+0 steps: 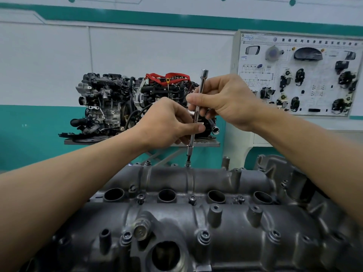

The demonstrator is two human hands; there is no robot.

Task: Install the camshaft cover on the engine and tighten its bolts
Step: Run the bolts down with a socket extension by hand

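1. The camshaft cover [176,218], grey cast metal, sits on the engine at the near centre and fills the lower part of the view, with four round wells [167,195] in a row across its middle.
2. Bolts stand in its holes: one in the middle row [192,199], one along the near edge [204,235], and a far-edge bolt [188,164].
3. A long steel driver [190,149] stands nearly upright, leaning slightly right at the top, with its tip on the far-edge bolt.
4. Both hands are closed on the driver's shaft: the left hand [169,124] pinches it low down, and the right hand [225,99] pinches it higher up (the top end pokes out above the fingers).
5. Beyond, a display engine [121,103] with red hoses rests on a stand against the white-and-teal wall.
6. At the far right hangs a training board [298,79] carrying car parts and wiring diagrams.
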